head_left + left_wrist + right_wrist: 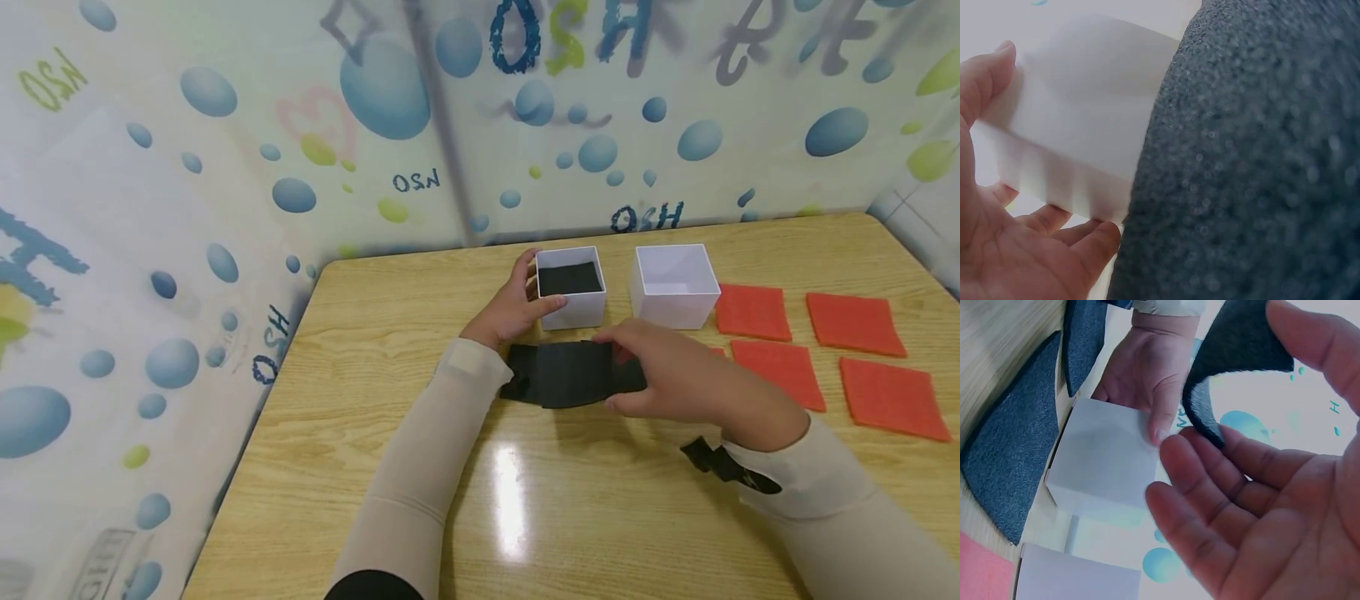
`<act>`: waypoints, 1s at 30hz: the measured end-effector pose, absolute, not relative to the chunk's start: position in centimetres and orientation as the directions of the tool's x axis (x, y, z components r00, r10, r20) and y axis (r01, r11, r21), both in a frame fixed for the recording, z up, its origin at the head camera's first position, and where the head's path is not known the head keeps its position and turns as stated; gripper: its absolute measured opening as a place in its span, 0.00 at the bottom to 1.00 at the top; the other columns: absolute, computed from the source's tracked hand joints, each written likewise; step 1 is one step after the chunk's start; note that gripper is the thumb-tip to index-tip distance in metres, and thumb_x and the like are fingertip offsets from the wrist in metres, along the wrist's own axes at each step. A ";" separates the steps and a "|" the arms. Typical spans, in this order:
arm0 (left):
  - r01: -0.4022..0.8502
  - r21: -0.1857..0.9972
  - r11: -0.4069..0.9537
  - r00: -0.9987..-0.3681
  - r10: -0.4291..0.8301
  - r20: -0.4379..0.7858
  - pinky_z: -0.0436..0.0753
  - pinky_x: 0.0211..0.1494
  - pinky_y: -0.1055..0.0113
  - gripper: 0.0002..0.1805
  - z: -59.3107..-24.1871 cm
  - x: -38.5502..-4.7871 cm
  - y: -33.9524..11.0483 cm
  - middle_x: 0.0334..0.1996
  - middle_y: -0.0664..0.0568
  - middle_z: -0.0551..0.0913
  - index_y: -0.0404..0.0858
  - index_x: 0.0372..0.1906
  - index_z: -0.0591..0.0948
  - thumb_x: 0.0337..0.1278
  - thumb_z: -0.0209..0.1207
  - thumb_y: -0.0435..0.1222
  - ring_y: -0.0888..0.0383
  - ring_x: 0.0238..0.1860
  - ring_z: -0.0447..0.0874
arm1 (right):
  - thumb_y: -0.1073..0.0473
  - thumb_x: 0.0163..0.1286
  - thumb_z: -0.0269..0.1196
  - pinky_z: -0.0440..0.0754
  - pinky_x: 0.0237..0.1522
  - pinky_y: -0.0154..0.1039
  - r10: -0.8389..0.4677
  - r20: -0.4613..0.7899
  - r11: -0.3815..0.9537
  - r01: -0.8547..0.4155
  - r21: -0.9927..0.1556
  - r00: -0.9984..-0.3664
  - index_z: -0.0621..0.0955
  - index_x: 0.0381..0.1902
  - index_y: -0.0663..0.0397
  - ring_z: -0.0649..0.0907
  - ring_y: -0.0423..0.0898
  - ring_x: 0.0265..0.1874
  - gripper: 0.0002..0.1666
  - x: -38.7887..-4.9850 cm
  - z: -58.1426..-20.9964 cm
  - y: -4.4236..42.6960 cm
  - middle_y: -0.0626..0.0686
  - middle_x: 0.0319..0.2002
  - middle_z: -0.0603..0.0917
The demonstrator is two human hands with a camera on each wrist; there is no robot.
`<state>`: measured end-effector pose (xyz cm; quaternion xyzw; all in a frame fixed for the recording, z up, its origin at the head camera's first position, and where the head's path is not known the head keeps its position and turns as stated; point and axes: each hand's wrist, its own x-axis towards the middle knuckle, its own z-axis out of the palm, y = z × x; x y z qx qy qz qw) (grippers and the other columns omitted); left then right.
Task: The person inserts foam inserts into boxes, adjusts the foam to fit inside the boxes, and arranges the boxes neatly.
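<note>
My left hand [513, 310] grips a white box [573, 312] by its side, thumb at the front rim; the left wrist view shows the fingers around it too. Inside lies a black square sheet [570, 278]. My right hand [678, 375] pinches another black sheet [576, 373] just in front of that box. This sheet bends between thumb and fingers in the right wrist view [1241, 347]. Two more black sheets [1016, 440] [1085, 344] lie on the table beneath it. A grainy dark sheet [1254, 156] fills much of the left wrist view.
A second white box [675, 287], with nothing seen inside, stands right of the first. Several red square sheets [855, 323] lie in rows to its right, one partly behind my right hand. The wooden table [360, 350] meets a patterned wall covering [247, 167] at the back.
</note>
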<state>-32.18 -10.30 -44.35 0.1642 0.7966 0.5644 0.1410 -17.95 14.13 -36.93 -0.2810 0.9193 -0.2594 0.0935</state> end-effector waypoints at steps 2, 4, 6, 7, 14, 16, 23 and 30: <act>0.101 0.950 0.294 -0.904 0.427 -0.036 0.62 0.82 0.48 0.51 -44.3 -32.2 -10.3 0.81 0.47 0.57 0.59 0.83 0.47 0.68 0.69 0.42 0.44 0.84 0.54 | 0.47 0.59 0.81 0.85 0.56 0.57 -0.553 -0.003 0.707 -0.467 -0.532 -0.833 0.76 0.70 0.59 0.82 0.52 0.51 0.46 -18.1 -36.9 14.2 0.56 0.54 0.83; 0.100 0.956 0.274 -0.901 0.432 -0.030 0.65 0.81 0.46 0.50 -44.3 -32.2 -10.3 0.80 0.48 0.58 0.60 0.82 0.48 0.68 0.69 0.41 0.44 0.83 0.56 | 0.47 0.59 0.81 0.85 0.57 0.57 -0.537 0.007 0.710 -0.457 -0.536 -0.843 0.76 0.71 0.58 0.82 0.53 0.53 0.47 -18.2 -36.8 14.3 0.56 0.55 0.83; 0.098 0.962 0.256 -0.898 0.439 -0.025 0.68 0.79 0.45 0.50 -44.4 -32.2 -10.2 0.80 0.48 0.59 0.60 0.81 0.49 0.68 0.69 0.40 0.44 0.83 0.57 | 0.48 0.60 0.80 0.84 0.58 0.58 -0.527 0.021 0.706 -0.451 -0.546 -0.850 0.75 0.72 0.59 0.82 0.54 0.54 0.47 -18.3 -36.7 14.4 0.57 0.56 0.82; 0.099 0.963 0.250 -0.897 0.441 -0.023 0.69 0.79 0.45 0.50 -44.5 -32.2 -10.2 0.79 0.48 0.59 0.60 0.81 0.49 0.68 0.69 0.40 0.43 0.83 0.57 | 0.49 0.60 0.80 0.84 0.58 0.58 -0.522 0.028 0.703 -0.449 -0.552 -0.852 0.75 0.72 0.59 0.82 0.55 0.54 0.47 -18.3 -36.7 14.5 0.58 0.57 0.82; 0.115 0.957 0.267 -0.893 0.450 -0.019 0.65 0.81 0.48 0.50 -44.6 -32.5 -10.3 0.80 0.47 0.58 0.59 0.82 0.48 0.69 0.69 0.40 0.44 0.83 0.56 | 0.50 0.64 0.78 0.82 0.60 0.61 -0.500 0.074 0.677 -0.443 -0.588 -0.863 0.72 0.75 0.61 0.83 0.59 0.58 0.47 -19.2 -36.8 14.9 0.60 0.60 0.81; 0.113 0.962 0.250 -0.889 0.457 -0.014 0.65 0.81 0.48 0.49 -44.6 -32.6 -10.4 0.81 0.46 0.57 0.58 0.82 0.47 0.70 0.67 0.38 0.44 0.84 0.55 | 0.51 0.64 0.78 0.81 0.62 0.62 -0.492 0.083 0.672 -0.439 -0.596 -0.866 0.72 0.75 0.60 0.82 0.60 0.59 0.47 -19.7 -36.8 14.9 0.60 0.60 0.81; 0.111 0.961 0.255 -0.883 0.468 -0.022 0.62 0.82 0.48 0.48 -44.8 -32.9 -10.8 0.83 0.45 0.53 0.57 0.83 0.45 0.73 0.63 0.36 0.45 0.85 0.49 | 0.48 0.66 0.77 0.80 0.63 0.61 -0.459 0.086 0.722 -0.428 -0.544 -0.884 0.70 0.77 0.58 0.81 0.60 0.61 0.49 -21.8 -36.2 14.7 0.61 0.61 0.80; 0.125 0.955 0.268 -0.882 0.471 -0.017 0.68 0.79 0.47 0.47 -44.6 -32.7 -10.6 0.83 0.44 0.53 0.57 0.83 0.45 0.74 0.61 0.32 0.44 0.85 0.52 | 0.48 0.66 0.77 0.79 0.64 0.64 -0.434 0.062 0.773 -0.407 -0.486 -0.899 0.68 0.80 0.55 0.80 0.61 0.63 0.51 -24.0 -35.3 14.5 0.62 0.65 0.78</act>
